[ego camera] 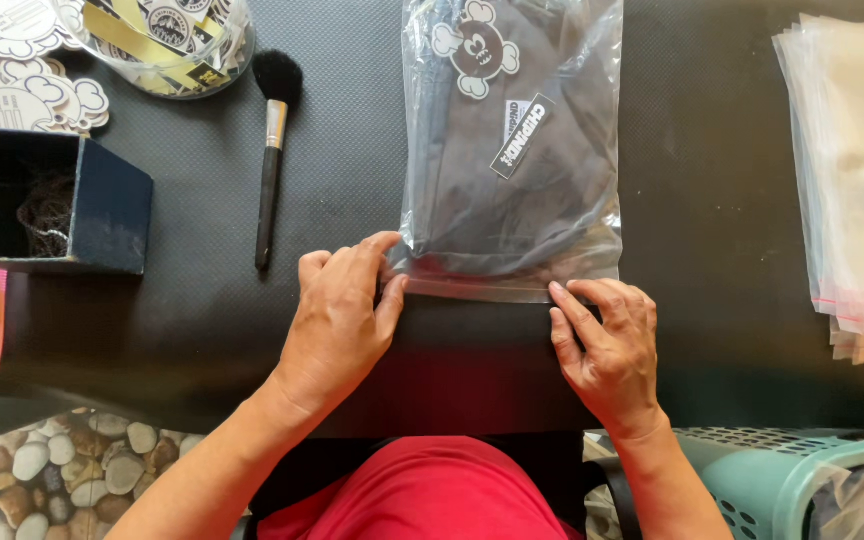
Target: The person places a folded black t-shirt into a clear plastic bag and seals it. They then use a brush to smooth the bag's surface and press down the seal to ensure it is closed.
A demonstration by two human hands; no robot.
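At the left a navy box (102,215) and a makeup brush (270,150) lie clear of the work. The left hand (337,325) pinches the near-left corner of the clear bag (512,150) holding a dark folded garment (soft, light, slippery film); the right hand (607,345), fingers together, presses its near-right edge. Spare bags (852,180) stack at right.

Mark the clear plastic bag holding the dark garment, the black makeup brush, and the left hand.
Clear plastic bag with dark folded garment (512,150), head view: middle of the bag face.
Black makeup brush with silver ferrule (269,190), head view: upper handle.
Left hand (337,320), head view: back of the hand.
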